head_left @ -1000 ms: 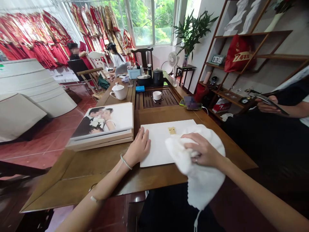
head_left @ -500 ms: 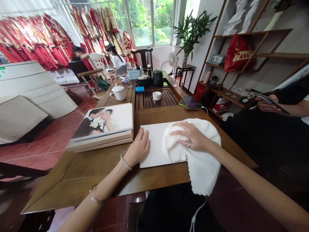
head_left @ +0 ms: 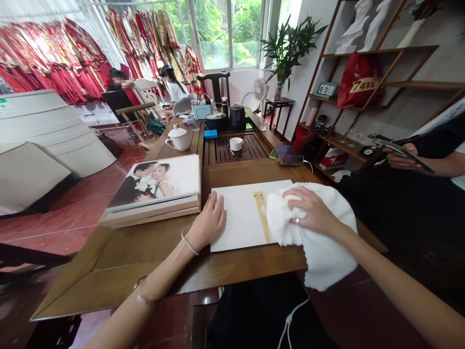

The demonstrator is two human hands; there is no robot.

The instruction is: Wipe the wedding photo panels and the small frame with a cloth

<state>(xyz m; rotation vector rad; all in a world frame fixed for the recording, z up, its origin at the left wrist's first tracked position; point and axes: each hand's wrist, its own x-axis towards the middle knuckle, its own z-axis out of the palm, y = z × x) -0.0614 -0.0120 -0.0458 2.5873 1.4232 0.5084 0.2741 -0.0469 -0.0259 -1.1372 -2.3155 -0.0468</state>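
Observation:
A flat white board (head_left: 240,218) lies on the wooden table (head_left: 152,252) in front of me. A thin gold-coloured strip (head_left: 262,213) shows down its middle. My left hand (head_left: 209,223) rests open on the board's left edge, fingers flat. My right hand (head_left: 313,212) presses a bunched white cloth (head_left: 327,247) onto the board's right part; the cloth hangs over the table's near edge. The board's right side is hidden under the cloth.
A photo album (head_left: 156,186) lies on a box to the left. Behind stand a tea tray (head_left: 234,148) with a cup, a white teapot (head_left: 178,138), a kettle and a phone (head_left: 288,156). Another person sits at the right holding a tablet (head_left: 403,152). Shelves stand beyond.
My right hand slid the cloth up and left over the board, then right again, uncovering the gold strip. My left hand stayed put.

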